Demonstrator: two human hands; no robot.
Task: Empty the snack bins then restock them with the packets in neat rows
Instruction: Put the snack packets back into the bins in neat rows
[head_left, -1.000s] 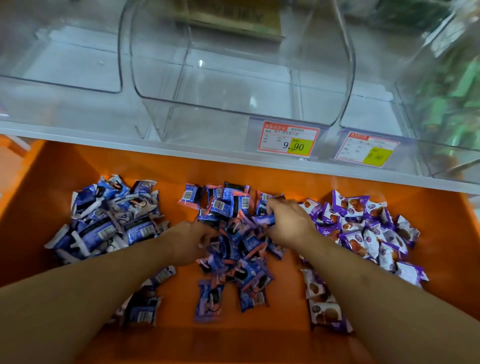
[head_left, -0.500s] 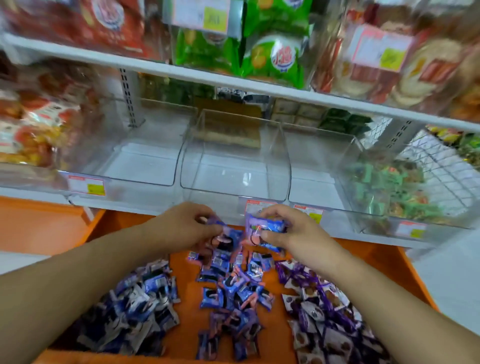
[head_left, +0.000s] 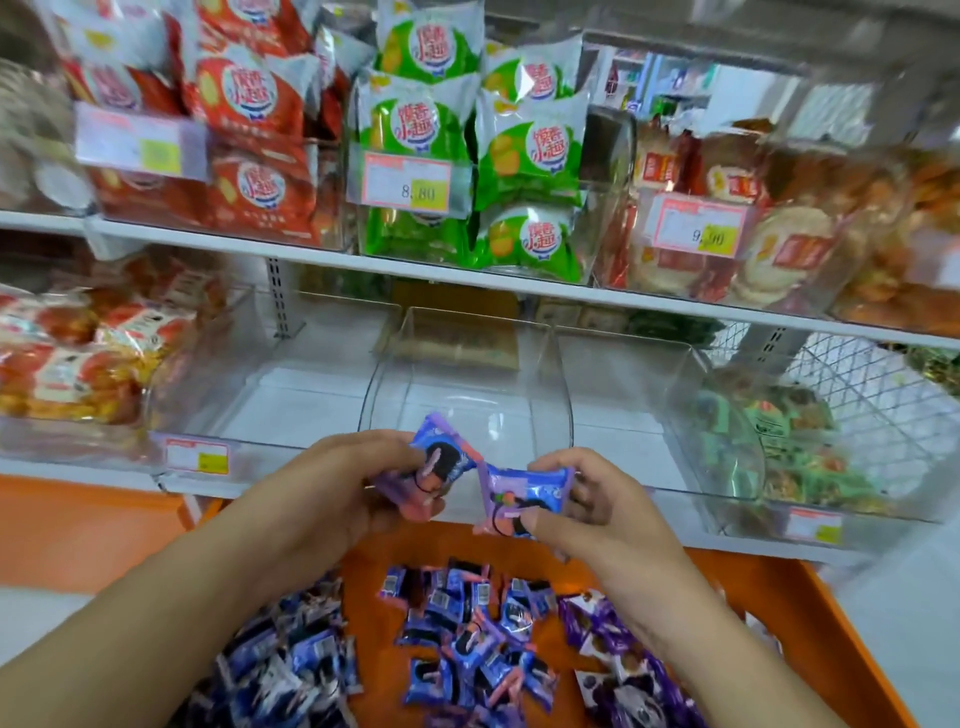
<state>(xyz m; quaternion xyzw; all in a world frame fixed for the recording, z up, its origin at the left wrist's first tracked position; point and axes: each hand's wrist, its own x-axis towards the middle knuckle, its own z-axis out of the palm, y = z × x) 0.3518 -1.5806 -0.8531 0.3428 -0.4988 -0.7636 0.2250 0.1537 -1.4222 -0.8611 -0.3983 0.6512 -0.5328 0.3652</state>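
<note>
Your left hand (head_left: 337, 493) and right hand (head_left: 597, 499) each pinch a small blue-and-pink snack packet (head_left: 441, 460) at the frame's centre, just before the clear curved plastic bin (head_left: 467, 374), which stands empty. So emptying looks finished and restocking barely begun: three loose heaps of packets (head_left: 467, 639) wait in the orange tray (head_left: 831, 639) at the bottom.

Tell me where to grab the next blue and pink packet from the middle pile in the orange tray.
Pinch a crimped end seam of a top packet in the middle pile, coming straight down from above. The packets lie flat and overlapping on the orange tray, so only upper faces and edges are free.
</note>
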